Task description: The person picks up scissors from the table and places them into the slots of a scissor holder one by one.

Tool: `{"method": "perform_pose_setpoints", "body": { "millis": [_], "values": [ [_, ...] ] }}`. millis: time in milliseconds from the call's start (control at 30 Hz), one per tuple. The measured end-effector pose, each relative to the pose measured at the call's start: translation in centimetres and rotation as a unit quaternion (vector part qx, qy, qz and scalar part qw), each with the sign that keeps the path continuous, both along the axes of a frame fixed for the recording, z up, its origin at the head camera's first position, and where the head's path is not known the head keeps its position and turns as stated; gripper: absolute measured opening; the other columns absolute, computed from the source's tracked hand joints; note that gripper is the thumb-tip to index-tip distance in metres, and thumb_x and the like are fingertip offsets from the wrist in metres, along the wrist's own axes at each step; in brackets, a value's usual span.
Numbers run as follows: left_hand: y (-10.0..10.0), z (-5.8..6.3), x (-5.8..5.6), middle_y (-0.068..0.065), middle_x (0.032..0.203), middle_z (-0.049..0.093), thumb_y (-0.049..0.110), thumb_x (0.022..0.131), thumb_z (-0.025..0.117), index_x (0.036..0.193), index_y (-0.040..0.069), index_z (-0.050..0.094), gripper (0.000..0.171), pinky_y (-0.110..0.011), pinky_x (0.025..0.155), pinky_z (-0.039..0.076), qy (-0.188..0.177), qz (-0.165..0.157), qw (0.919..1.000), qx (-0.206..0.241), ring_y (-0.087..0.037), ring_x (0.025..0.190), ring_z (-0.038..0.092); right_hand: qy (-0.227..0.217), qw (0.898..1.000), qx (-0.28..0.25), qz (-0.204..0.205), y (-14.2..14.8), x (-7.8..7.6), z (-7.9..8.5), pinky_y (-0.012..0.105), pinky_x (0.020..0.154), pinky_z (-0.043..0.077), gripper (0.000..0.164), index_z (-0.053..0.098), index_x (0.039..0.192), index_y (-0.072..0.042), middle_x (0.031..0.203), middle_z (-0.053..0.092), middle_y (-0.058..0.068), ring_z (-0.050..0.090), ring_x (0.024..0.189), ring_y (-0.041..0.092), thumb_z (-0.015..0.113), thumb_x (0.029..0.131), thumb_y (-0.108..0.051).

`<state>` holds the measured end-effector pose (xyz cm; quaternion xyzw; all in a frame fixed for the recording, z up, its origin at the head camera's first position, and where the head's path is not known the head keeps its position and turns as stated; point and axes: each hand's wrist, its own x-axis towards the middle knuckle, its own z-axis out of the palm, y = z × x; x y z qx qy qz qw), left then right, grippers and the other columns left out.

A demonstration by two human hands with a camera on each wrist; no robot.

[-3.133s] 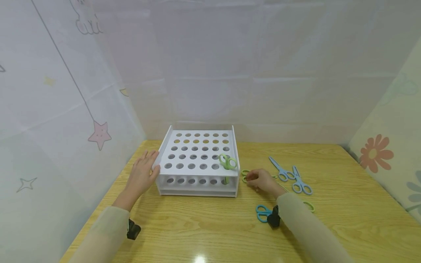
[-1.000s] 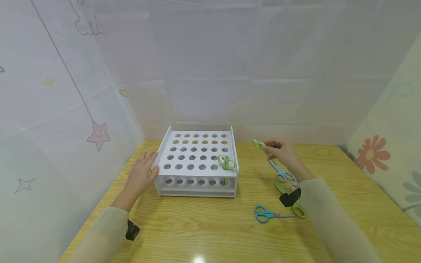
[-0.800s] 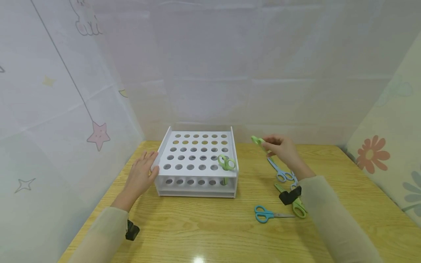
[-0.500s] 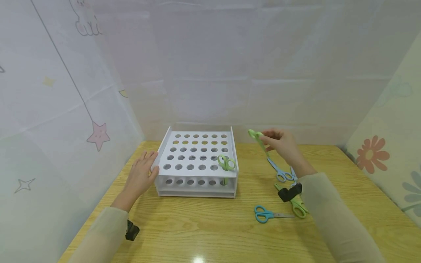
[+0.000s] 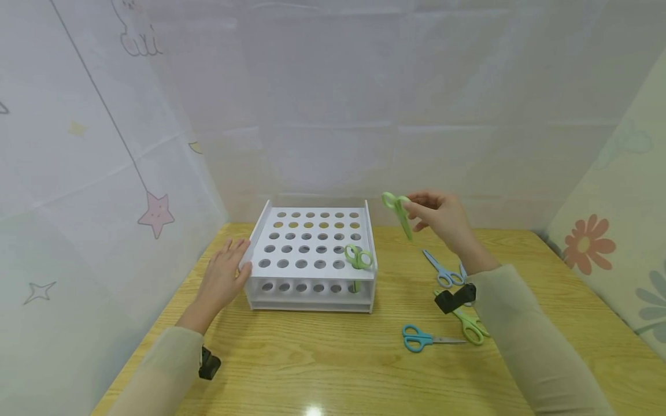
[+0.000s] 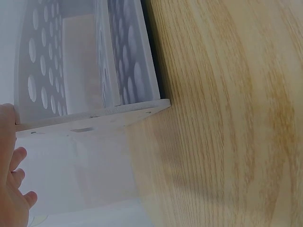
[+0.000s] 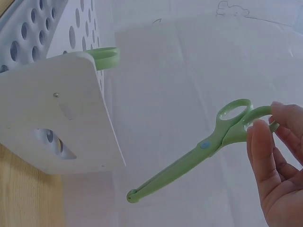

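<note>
A yellowish wood-grain tabletop (image 5: 291,364), a bright patch of glare (image 5: 314,411) near its front edge, runs back to a pale, creased backdrop (image 5: 322,115). The left-hand sheet (image 5: 88,231) is printed with a smiling pink star (image 5: 156,215) on a drawn string, an outlined animal (image 5: 137,43) and a small yellow star (image 5: 77,128); the yellowish right-hand sheet (image 5: 614,179) bears a coral flower (image 5: 589,245) above a grey-blue one, cut off by the frame

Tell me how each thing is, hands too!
White rack: upright
Left hand: rests on rack
Held green scissors: closed, in air
Right hand: pinches those scissors
Racked green scissors: handles up
Lying green scissors: partly hidden
Teal scissors: lying closed
Pale blue scissors: lying
Other pale blue scissors: mostly hidden
</note>
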<state>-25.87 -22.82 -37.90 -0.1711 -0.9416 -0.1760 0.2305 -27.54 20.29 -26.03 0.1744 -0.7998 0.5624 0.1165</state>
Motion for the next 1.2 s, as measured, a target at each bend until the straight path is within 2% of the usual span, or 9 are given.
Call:
{"method": "perform_pose_setpoints", "body": {
  "millis": [167, 500, 667, 933, 1200],
  "values": [
    [0.0, 0.0, 0.0, -0.022, 0.140, 0.037, 0.019, 0.093, 0.049, 0.138, -0.001, 0.038, 0.050, -0.056, 0.105, 0.015, -0.003, 0.003, 1.0000, -0.002, -0.040, 0.133, 0.018, 0.012, 1.000, -0.008, 0.003, -0.6, 0.4, 0.9, 0.031, 0.054, 0.054, 0.037, 0.063, 0.105, 0.005, 0.091, 0.064, 0.013, 0.060, 0.076, 0.021, 0.067, 0.085, -0.026],
    [0.1, 0.1, 0.0, -0.022, 0.140, 0.036, 0.019, 0.093, 0.048, 0.139, 0.000, 0.037, 0.051, -0.056, 0.105, 0.014, -0.010, 0.005, 0.9999, -0.001, -0.040, 0.133, 0.018, 0.024, 0.999, -0.037, 0.019, -1.9, 1.0, 2.1, 0.028, 0.052, 0.053, 0.034, 0.062, 0.104, 0.005, 0.089, 0.065, 0.006, 0.061, 0.073, 0.016, 0.067, 0.084, -0.022],
    [0.1, 0.2, 0.1, -0.022, 0.140, 0.036, 0.019, 0.093, 0.048, 0.139, 0.000, 0.037, 0.051, -0.056, 0.105, 0.015, -0.011, 0.005, 0.9999, -0.001, -0.040, 0.133, 0.018, 0.025, 0.998, -0.047, 0.019, -2.5, 1.2, 2.4, 0.028, 0.051, 0.053, 0.032, 0.061, 0.105, 0.006, 0.089, 0.065, 0.007, 0.062, 0.074, 0.017, 0.067, 0.085, -0.019],
    [0.1, 0.2, 0.2, -0.022, 0.139, 0.038, 0.019, 0.092, 0.048, 0.138, -0.001, 0.038, 0.051, -0.056, 0.105, 0.015, -0.006, 0.006, 1.0000, -0.003, -0.040, 0.133, 0.020, 0.030, 0.996, -0.071, 0.039, -3.4, 1.2, 2.5, 0.028, 0.050, 0.053, 0.030, 0.061, 0.103, 0.007, 0.089, 0.065, 0.011, 0.063, 0.073, 0.019, 0.068, 0.084, -0.016],
    [0.1, 0.3, 0.3, -0.022, 0.139, 0.037, 0.019, 0.092, 0.049, 0.138, -0.001, 0.039, 0.051, -0.056, 0.105, 0.015, -0.006, 0.008, 1.0000, -0.002, -0.040, 0.133, 0.020, 0.033, 0.994, -0.082, 0.067, -4.6, 1.0, 1.9, 0.029, 0.049, 0.053, 0.028, 0.061, 0.101, 0.008, 0.088, 0.065, 0.015, 0.064, 0.073, 0.019, 0.068, 0.084, -0.014]
  ]
}}
